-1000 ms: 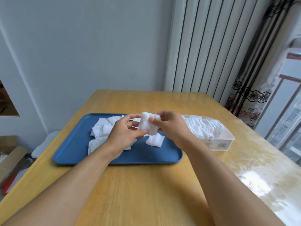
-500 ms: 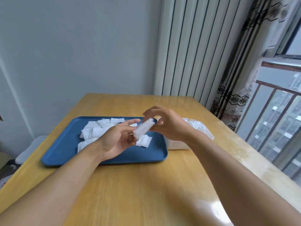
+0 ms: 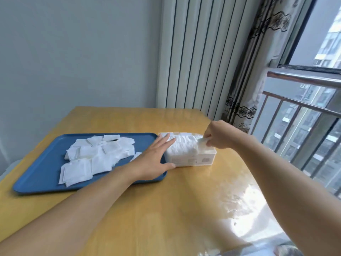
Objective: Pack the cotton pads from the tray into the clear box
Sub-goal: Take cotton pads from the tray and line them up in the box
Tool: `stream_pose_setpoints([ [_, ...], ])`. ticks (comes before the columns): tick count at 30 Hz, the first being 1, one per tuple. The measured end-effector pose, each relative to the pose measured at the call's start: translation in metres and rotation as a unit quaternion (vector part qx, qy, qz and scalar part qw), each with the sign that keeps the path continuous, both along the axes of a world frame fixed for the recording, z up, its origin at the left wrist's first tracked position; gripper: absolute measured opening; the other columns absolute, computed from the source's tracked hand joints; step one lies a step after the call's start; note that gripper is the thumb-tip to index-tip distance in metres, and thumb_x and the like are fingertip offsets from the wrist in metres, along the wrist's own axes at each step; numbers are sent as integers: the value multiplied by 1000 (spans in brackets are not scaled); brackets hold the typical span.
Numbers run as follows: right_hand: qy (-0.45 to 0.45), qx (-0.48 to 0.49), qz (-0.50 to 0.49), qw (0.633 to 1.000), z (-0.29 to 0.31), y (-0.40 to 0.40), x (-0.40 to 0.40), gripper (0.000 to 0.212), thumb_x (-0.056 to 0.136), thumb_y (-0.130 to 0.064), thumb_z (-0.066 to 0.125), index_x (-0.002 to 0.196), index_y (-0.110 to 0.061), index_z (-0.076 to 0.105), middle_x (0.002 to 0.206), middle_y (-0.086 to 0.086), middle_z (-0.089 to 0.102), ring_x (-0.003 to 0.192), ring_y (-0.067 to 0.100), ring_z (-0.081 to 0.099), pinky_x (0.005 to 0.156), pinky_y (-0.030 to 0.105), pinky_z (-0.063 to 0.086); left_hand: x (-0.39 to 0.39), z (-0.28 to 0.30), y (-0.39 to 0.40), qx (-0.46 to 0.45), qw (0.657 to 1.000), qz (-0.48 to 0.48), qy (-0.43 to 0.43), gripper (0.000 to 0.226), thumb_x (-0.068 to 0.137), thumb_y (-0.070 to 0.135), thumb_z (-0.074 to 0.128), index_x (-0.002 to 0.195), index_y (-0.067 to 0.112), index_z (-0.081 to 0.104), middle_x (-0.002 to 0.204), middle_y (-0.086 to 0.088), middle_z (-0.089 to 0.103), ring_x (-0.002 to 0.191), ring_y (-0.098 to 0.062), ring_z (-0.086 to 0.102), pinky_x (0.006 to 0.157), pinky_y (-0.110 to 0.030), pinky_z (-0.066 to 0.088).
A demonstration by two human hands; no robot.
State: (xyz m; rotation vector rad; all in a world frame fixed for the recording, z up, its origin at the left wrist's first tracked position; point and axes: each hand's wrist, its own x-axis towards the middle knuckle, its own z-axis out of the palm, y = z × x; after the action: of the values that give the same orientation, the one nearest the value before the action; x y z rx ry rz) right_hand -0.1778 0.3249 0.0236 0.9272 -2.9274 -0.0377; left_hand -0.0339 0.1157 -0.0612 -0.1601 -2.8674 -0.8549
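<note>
clear box [image 3: 191, 159]: stands on the wooden table [image 3: 166, 209], touching the right end of the blue tray [image 3: 36, 183], nearly full of upright cotton pads [image 3: 182, 145]. right hand [image 3: 219, 134]: fingers curled, pinching a small stack of pads [image 3: 202, 143] at the box's right end. left hand [image 3: 155, 157]: fingers straight and spread, resting against the box's left end, thumb along its front. loose pads [image 3: 92, 156] lie heaped on the tray, left of the box.
</note>
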Motion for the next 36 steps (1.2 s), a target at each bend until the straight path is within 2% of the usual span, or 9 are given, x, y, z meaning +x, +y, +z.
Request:
stream_pose_setpoints([
  [4,11,53,-30,998,-20,-9,-2,8,84,-8,60,82,-6,68,79,6,65,72,24,62,56,37,57,-14,-7,10,-82,996,1,-31,92,100,46,58,162,28,-6,167,13,-21,152,-6,-26,128,-38,-5],
  [7,-10,62,-76,995,-24,-21,1,28,92,-21,59,71,-14,43,76,5,55,65,20,53,49,28,38,-16,-13,11,-85,995,-7,-53,95,99,48,58,162,26,-11,165,13,-27,150,-3,-27,127,-34,-5],
  [12,-89,39,-163,982,-20,-35,13,12,102,-19,38,103,-13,48,82,0,69,68,16,74,59,30,42,-14,-14,12,-69,995,-6,-66,99,98,48,61,161,30,-13,163,19,-31,148,3,-28,125,-30,2],
  [17,-252,-49,-180,949,-22,-42,20,42,107,-12,26,146,-1,31,116,14,65,59,18,74,80,34,56,-14,-14,14,-73,995,-3,-74,101,97,49,61,161,31,-15,161,20,-33,147,3,-30,127,-35,5],
  [22,-332,-156,-184,912,-21,-34,14,26,101,2,25,120,2,41,134,21,50,75,32,77,32,23,26,-15,-17,14,-72,994,-1,-80,103,96,51,62,160,33,-17,161,21,-35,147,3,-32,128,-41,8],
  [28,-360,-150,-196,900,-20,-36,20,30,95,-3,19,114,-5,42,91,16,46,73,35,77,40,21,15,-16,-17,15,-73,994,-4,-84,107,94,51,63,158,33,-21,160,19,-37,146,1,-33,128,-43,9],
  [32,-343,-147,-194,907,-13,-33,18,36,103,-11,23,129,2,44,113,16,57,72,36,76,36,24,32,-12,-11,10,-27,996,-14,-85,106,95,49,65,159,33,-19,162,19,-32,150,0,-23,128,-36,5],
  [34,-306,-165,-174,921,1,-32,15,37,106,-14,30,131,6,49,106,15,66,73,37,76,59,37,60,-4,-2,-4,45,997,6,-62,99,97,47,64,161,35,-11,163,23,-21,154,0,-10,128,-37,9],
  [36,-231,-155,-152,949,18,-44,20,34,105,-15,37,118,2,62,92,10,73,67,29,77,82,48,61,5,6,-30,74,995,66,-22,83,101,40,59,163,34,4,163,23,-4,155,-2,-3,128,-38,11],
])
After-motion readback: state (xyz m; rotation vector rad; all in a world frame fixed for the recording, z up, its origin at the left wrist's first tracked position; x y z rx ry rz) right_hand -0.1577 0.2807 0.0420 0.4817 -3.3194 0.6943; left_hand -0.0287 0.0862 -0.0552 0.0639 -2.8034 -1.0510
